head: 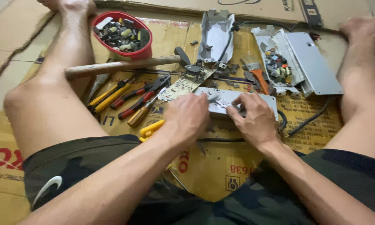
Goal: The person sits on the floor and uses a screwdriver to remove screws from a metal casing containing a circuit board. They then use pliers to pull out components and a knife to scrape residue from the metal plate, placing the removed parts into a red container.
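One head-worn camera looks steeply down, close over the lap, at cardboard on the floor

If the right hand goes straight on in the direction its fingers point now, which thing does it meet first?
The right hand points up and left across the grey metal box it rests on. Going on, it would probably meet the circuit board first, then the hammer; depth is hard to judge.

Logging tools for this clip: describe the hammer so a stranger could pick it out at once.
Start at the red bowl of small parts at the top left of the cardboard. Just below it lies the hammer, stretched sideways above the pliers. Its long bare wooden handle sets it apart from the red and yellow grips nearby.
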